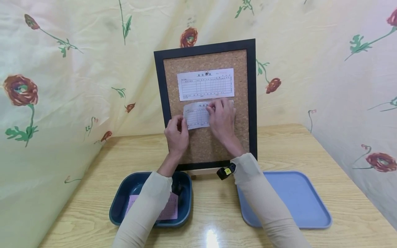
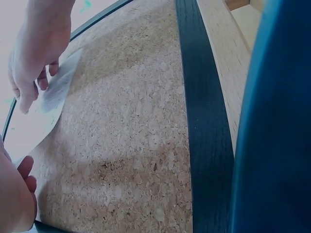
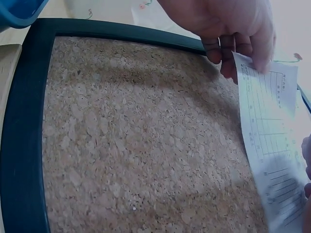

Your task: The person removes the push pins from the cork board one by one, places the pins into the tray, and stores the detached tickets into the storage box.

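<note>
A white printed receipt slip [image 1: 195, 115] lies low against the cork board [image 1: 198, 148], its lower edge bowed in the left wrist view [image 2: 56, 114]. My left hand [image 1: 177, 132] pinches the slip's left end between thumb and fingers, as the right wrist view shows with the hand [image 3: 233, 29] at its corner. Over the slip's right half, my right hand [image 1: 222, 117] has bent fingers touching the paper near its top middle. Whether a pin sits between those fingertips is hidden. Above hangs another receipt slip [image 1: 192, 89], fixed by a pin [image 1: 206, 73] at its top.
The board's black frame [image 1: 252, 103] stands upright on the wooden table [image 1: 214, 206]. A dark blue bin [image 1: 114, 210] at front left contains pink paper [image 1: 169, 210] and a black object [image 1: 177, 187]. A light blue tray [image 1: 297, 196] lies at front right. Floral cloth [image 1: 93, 86] hangs behind.
</note>
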Motion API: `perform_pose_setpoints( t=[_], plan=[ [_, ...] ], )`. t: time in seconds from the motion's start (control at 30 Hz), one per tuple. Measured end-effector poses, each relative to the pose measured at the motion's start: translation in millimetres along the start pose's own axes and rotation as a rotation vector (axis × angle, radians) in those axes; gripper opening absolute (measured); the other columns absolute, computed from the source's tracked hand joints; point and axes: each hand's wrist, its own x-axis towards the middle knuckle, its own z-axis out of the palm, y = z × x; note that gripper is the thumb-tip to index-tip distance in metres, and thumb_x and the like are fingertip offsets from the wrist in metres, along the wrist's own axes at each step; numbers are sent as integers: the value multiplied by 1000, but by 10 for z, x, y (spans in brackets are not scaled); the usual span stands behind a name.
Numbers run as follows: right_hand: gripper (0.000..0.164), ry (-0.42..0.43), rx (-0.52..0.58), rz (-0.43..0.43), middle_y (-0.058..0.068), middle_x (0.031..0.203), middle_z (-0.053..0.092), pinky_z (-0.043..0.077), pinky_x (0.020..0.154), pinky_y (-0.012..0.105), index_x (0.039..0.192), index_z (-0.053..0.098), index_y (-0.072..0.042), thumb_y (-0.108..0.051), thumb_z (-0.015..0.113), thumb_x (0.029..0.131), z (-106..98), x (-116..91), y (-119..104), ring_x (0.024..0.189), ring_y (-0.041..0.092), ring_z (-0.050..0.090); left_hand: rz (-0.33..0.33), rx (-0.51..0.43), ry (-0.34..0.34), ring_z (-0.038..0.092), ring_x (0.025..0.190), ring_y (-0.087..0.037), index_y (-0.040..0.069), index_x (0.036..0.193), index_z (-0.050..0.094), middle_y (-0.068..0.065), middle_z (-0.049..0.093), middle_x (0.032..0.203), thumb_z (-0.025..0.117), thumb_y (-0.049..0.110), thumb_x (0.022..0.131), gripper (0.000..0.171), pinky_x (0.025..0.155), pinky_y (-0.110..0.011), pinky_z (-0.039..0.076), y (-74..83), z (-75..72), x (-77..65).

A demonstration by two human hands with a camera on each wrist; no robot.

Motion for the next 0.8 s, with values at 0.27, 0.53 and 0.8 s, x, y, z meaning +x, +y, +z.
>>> perform_pose_setpoints(
  t=[0.27,0.53,0.8],
  plan=[
    [20,11,34,-23,15,102,58,34,82,43,100,64,-2,-21,59,100,-54,-20,29,94,32,49,-31,-74,2,57,67,-25,-7,100,65,-23,68,87,57,6,100,15,61,-16,40,35,-15,4],
    [22,20,36,-34,16,101,57,32,79,39,101,64,-1,-22,57,101,-104,-43,42,92,32,49,-49,-100,-4,55,65,-23,-7,99,64,-23,69,87,57,5,100,14,59,-16,39,65,-39,-4],
    [22,31,53,-45,17,102,56,30,80,38,101,63,0,-22,57,102,-138,-73,54,92,32,48,-84,-129,-12,56,67,-23,-7,100,64,-22,71,91,57,6,100,15,60,-15,40,101,-77,-11]
  ],
)
